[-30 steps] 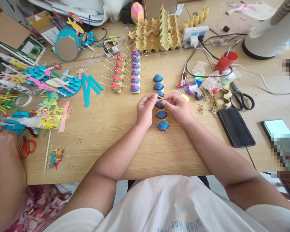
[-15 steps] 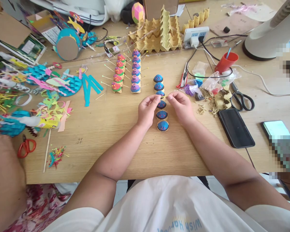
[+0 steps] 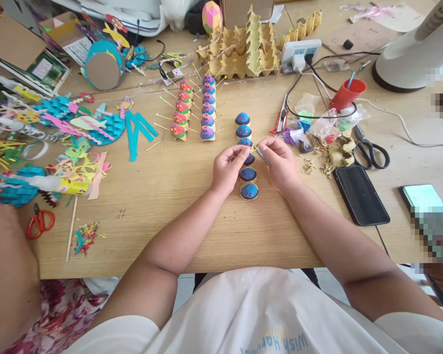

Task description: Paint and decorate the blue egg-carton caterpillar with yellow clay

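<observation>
A column of several egg-carton cups topped with blue clay (image 3: pixel 248 174), with small pink face marks, runs away from me. My left hand (image 3: pixel 229 164) is closed beside the column, fingertips pinched over the middle cups; what they hold is too small to make out. Opposite it, my right hand (image 3: pixel 278 160) pinches a thin yellow strip (image 3: pixel 255 147). A narrow blue piece (image 3: pixel 261 155) also shows at these fingers; I cannot tell whether it is part of the strip. Both hands partly cover the middle cups.
Red clay cups (image 3: pixel 180 118) and purple clay cups (image 3: pixel 207 119) with pins stand beyond my left hand. At right are a red cutter (image 3: pixel 280 118), a red cup (image 3: pixel 349 94), black scissors (image 3: pixel 371 150) and a phone (image 3: pixel 361 195). Another person's arm (image 3: pixel 9 265) rests at left.
The yellow strip stretched between both hands' fingertips before; now it tilts by the right fingers and a blue piece shows there. My fingertips have shifted only slightly.
</observation>
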A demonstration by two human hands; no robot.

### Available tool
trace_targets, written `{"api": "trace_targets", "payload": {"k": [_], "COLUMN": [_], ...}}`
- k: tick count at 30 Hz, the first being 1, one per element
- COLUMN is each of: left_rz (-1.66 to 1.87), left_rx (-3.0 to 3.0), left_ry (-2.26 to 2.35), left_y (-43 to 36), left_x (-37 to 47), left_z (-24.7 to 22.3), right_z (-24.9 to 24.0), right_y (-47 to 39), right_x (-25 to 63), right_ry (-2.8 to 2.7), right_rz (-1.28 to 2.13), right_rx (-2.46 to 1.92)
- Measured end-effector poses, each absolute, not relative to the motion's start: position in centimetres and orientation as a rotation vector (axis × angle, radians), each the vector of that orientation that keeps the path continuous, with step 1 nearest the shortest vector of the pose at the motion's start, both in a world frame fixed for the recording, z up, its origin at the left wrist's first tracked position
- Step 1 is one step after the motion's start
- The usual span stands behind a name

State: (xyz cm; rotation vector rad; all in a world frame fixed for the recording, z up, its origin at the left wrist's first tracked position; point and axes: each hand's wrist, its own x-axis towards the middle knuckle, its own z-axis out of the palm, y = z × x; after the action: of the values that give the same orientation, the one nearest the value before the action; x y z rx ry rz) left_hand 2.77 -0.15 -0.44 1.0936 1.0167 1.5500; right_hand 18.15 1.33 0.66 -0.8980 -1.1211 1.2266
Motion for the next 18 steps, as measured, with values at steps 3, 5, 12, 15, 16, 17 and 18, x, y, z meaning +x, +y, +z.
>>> {"api": "trace_targets", "payload": {"k": [3, 5, 12, 15, 16, 17, 18], "left_rz": [1.536, 1.524, 1.535, 1.546, 1.552, 1.559, 1.565], "left_rx": [1.102, 1.118, 1.141, 1.148, 1.145, 1.14, 1.134], "left_ry": [1.022, 1.025, 0.987, 0.975, 0.971, 0.968, 0.966], "left_y": [-0.17, -0.15, -0.09, -0.09, -0.08, -0.08, -0.08], "left_x": [2.74, 2.73, 2.74, 2.76, 2.78, 2.79, 2.8], "left_z": [-0.45, -0.48, -0.71, -0.68, -0.64, -0.58, -0.52], "right_z": [0.75, 0.77, 0.87, 0.98, 1.01, 1.05, 1.08], "right_y": [1.25, 1.2, 1.15, 1.08, 1.05, 1.03, 1.0], "right_x": [18.13, 18.13, 18.11, 18.02, 17.99, 17.96, 17.95], "right_ry": [-1.114, -1.114, -1.084, -1.062, -1.053, -1.046, -1.043], "right_rz": [1.229, 1.229, 1.278, 1.312, 1.319, 1.324, 1.326], "right_rx": [-0.911, -0.914, -0.836, -0.823, -0.82, -0.816, -0.812]}}
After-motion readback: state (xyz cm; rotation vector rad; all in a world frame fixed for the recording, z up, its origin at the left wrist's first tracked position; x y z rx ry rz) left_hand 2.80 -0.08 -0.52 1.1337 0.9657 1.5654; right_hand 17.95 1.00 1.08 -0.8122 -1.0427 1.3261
